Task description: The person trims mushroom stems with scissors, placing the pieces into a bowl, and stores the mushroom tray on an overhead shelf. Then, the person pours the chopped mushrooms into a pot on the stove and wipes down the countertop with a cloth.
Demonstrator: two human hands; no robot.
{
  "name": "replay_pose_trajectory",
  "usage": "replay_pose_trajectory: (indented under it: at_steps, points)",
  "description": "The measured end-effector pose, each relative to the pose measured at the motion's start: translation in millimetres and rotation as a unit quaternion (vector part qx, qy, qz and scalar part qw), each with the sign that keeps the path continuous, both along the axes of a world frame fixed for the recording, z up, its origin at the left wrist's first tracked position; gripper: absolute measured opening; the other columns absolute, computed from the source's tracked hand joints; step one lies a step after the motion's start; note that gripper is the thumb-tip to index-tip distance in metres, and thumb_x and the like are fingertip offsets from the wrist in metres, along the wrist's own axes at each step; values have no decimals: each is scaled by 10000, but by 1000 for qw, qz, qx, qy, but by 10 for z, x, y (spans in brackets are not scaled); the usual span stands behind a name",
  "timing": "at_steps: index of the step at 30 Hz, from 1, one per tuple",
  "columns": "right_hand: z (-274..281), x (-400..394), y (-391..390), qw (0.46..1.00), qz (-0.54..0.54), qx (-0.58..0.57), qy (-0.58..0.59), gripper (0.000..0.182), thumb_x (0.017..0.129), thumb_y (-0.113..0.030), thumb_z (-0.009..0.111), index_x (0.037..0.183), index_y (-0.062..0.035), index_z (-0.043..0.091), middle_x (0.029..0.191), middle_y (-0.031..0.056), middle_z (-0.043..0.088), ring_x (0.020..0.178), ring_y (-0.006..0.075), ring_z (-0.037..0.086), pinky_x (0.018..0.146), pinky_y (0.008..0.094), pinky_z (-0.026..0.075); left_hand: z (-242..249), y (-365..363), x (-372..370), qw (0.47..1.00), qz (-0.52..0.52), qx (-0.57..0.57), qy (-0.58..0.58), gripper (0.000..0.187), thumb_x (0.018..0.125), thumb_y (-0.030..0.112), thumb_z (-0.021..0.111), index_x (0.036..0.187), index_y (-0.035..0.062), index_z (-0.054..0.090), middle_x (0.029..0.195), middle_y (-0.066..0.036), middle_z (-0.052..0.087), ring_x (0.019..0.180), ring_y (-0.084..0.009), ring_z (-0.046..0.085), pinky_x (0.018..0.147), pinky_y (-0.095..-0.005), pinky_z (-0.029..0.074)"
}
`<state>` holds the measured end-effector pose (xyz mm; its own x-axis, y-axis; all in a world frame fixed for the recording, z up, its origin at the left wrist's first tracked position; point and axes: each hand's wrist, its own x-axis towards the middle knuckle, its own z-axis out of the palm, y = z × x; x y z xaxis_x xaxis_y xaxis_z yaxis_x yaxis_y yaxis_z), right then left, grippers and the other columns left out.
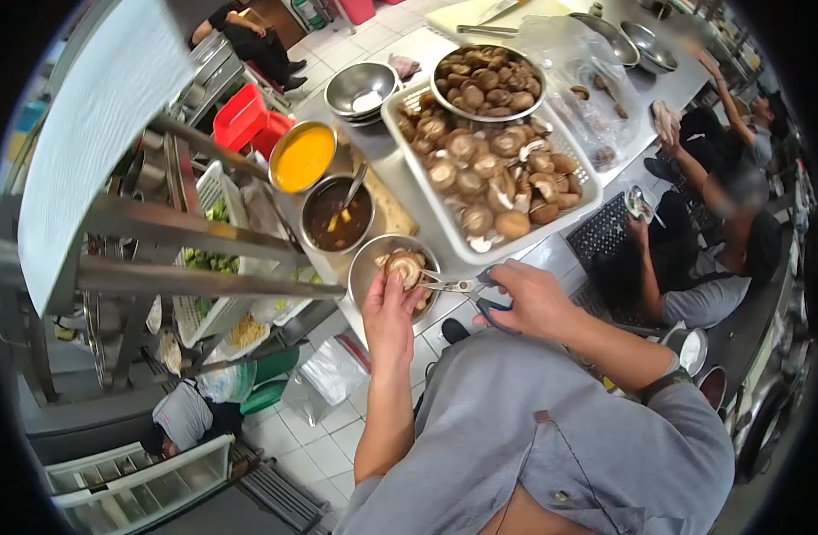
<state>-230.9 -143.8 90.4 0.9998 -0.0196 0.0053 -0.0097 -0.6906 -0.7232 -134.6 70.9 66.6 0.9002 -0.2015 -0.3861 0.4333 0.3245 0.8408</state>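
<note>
My left hand (389,314) pinches a mushroom (405,267), its pale underside turned up, over a steel bowl (363,270). Kitchen scissors (480,292) are gripped in my right hand (536,300), and their blades reach to the mushroom's right side. Cut pieces lie in the steel bowl, partly covered by my fingers. Beyond my hands stands a white plastic basket (589,198) full of brown mushrooms (486,166). A round steel bowl (437,86) heaped with smaller mushroom caps rests on the basket's far end.
Left of the basket are a pot of orange liquid (304,157) and a pot of dark sauce (324,234) with a spoon. Metal shelf rails (204,275) run close on my left. A clear plastic bag (596,98) lies right of the basket. People sit at the right.
</note>
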Motion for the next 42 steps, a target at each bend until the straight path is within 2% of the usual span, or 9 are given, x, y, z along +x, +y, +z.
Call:
replay_pose_trajectory:
  at_steps: [4, 11, 17, 20, 23, 26, 28, 36, 42]
  points:
    - [-74, -12, 310, 993, -21, -113, 3, 531, 730, -434, 823, 1030, -44, 624, 909, 152, 590, 878, 355, 634, 726, 449, 524, -50, 216, -61, 999, -27, 24, -15, 316, 1034, 203, 563, 1257, -15, 612, 1153, -74, 664, 1023, -133, 645, 866, -300, 565]
    - [-135, 18, 627, 988, -1, -144, 52, 536, 756, -482, 791, 1050, -70, 616, 979, 161, 611, 949, 358, 646, 792, 457, 535, -245, 527, -103, 987, -96, 123, -36, 390, 1057, 297, 508, 1183, -39, 659, 971, -77, 704, 813, -121, 659, 773, -270, 559]
    - [-332, 50, 793, 982, 18, -133, 131, 489, 778, -500, 764, 971, -66, 648, 832, 157, 696, 792, 366, 689, 741, 472, 546, -432, 685, -73, 979, -97, 176, -29, 385, 1054, 282, 509, 1144, -55, 673, 928, -79, 700, 752, -119, 648, 709, -269, 559]
    - [-456, 74, 784, 984, 28, -110, 137, 485, 813, -508, 762, 933, -54, 642, 698, 116, 654, 655, 303, 656, 646, 421, 517, -499, 653, -61, 974, -115, 194, -21, 364, 1050, 260, 518, 1132, -59, 675, 938, -77, 697, 759, -118, 647, 705, -265, 563]
    - [-623, 131, 616, 928, 62, 133, 344, 493, 846, -511, 752, 942, -38, 651, 733, 50, 646, 675, 175, 620, 653, 340, 494, -570, 736, 45, 980, -89, 174, -26, 344, 1044, 228, 530, 1193, -63, 635, 1021, -90, 688, 834, -127, 658, 741, -270, 576]
    - [-586, -1, 500, 908, 91, 271, 306, 626, 811, -623, 735, 920, -11, 655, 792, 62, 638, 743, 155, 571, 671, 335, 460, -539, 802, 64, 990, -27, 128, -44, 348, 1037, 196, 539, 1259, -69, 583, 1110, -108, 669, 925, -145, 661, 792, -282, 587]
    - [-573, 25, 504, 902, 111, 262, 325, 630, 807, -624, 738, 942, -14, 661, 829, 47, 634, 787, 152, 568, 688, 322, 459, -438, 789, 73, 992, -32, 114, -39, 359, 1033, 176, 545, 1291, -74, 551, 1156, -120, 653, 980, -159, 658, 823, -288, 591]
    - [-450, 123, 392, 913, 99, 252, 307, 611, 803, -601, 756, 941, -14, 658, 789, 29, 620, 738, 137, 554, 647, 317, 445, -95, 401, -135, 984, -59, 151, -73, 388, 1030, 189, 564, 1296, -93, 574, 1091, -139, 684, 919, -156, 670, 777, -282, 601]
    - [-224, 162, 157, 925, 56, 246, 284, 535, 786, -542, 805, 786, -28, 657, 655, -8, 577, 618, 106, 519, 561, 308, 418, 44, 168, -7, 991, -69, 98, -61, 369, 1040, 203, 545, 1290, -65, 591, 1095, -108, 681, 924, -150, 670, 784, -285, 599]
